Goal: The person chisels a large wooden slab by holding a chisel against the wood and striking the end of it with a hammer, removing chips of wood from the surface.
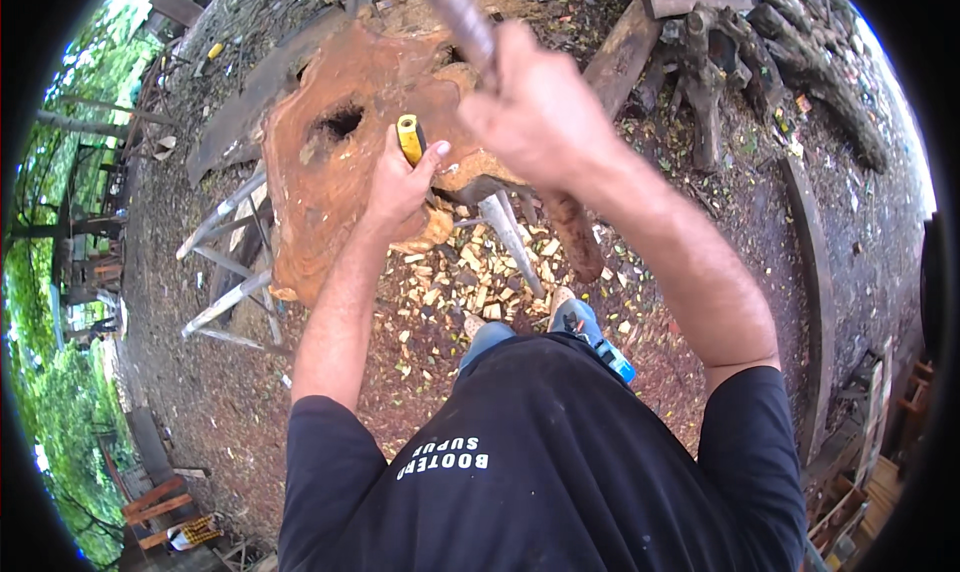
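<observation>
My left hand (402, 184) is wrapped round the yellow and black handle of a chisel (409, 137), thumb along its side. The handle's butt points up, and the blade is hidden below the hand. Under it lies a large reddish-brown wood slab (335, 197) with an uneven edge and a dark hole left of the hand. My right hand (535, 112), raised above the slab's right side, is closed on a thick brown-grey club-like stick (462, 17). Motion blurs the stick, and its far end runs out of the top of the view.
Metal stand legs (230, 217) show at the slab's left. Many pale wood chips (490, 282) cover the ground before my feet. Gnarled logs (710, 82) lie at the upper right, and a long curved beam (812, 292) lies farther right. Planks (155, 502) sit at the lower left.
</observation>
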`<state>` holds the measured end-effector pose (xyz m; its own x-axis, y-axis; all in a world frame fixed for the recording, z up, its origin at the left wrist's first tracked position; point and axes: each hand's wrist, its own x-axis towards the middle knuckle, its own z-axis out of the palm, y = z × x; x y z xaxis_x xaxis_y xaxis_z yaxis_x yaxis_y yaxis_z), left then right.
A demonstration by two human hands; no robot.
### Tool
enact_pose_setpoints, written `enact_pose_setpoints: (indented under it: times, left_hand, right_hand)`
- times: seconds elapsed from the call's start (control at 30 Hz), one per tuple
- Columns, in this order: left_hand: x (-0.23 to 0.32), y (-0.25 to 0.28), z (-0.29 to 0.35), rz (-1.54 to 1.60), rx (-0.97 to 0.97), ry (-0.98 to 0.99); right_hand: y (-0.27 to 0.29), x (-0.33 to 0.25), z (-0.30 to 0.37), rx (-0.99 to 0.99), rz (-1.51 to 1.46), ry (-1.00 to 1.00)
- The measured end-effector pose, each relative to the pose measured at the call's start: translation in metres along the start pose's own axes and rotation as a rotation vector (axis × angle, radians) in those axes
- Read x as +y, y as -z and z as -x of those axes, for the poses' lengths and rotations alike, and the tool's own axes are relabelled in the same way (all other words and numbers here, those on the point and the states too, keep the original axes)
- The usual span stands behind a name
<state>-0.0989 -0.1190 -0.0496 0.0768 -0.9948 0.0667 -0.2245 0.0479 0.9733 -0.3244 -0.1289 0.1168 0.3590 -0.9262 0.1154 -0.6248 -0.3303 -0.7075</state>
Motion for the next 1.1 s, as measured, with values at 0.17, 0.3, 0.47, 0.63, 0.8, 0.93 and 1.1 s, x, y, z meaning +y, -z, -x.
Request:
enact_pose_setpoints:
  times: [0.17, 0.3, 0.47, 0.63, 0.8, 0.93, 1.1]
  left_hand:
    - [-0.025, 0.019, 0.000, -0.283, 0.031, -0.078]
    - [-0.023, 0.017, 0.006, -0.128, 0.056, -0.038]
    - [-0.035, 0.019, 0.002, -0.155, 0.055, -0.175]
    - [-0.031, 0.019, 0.010, -0.305, 0.055, -0.016]
    - [-0.047, 0.028, 0.011, -0.145, 0.073, -0.105]
    - [-0.023, 0.018, 0.016, -0.196, 0.083, -0.142]
    - [-0.022, 0.024, 0.016, -0.392, 0.084, -0.105]
  right_hand:
    - [-0.042, 0.010, 0.002, -0.407, 0.292, 0.070]
    - [0.003, -0.014, -0.005, -0.246, 0.047, -0.003]
    - [0.000, -0.031, 0.005, 0.146, -0.007, 0.178]
    - [-0.047, 0.014, 0.004, -0.461, 0.284, -0.011]
    - [-0.001, -0.024, 0.002, -0.135, 0.035, 0.062]
    - [-0.011, -0.032, 0.014, 0.032, 0.031, 0.166]
    - [-0.064, 0.010, 0.011, -0.435, 0.252, 0.025]
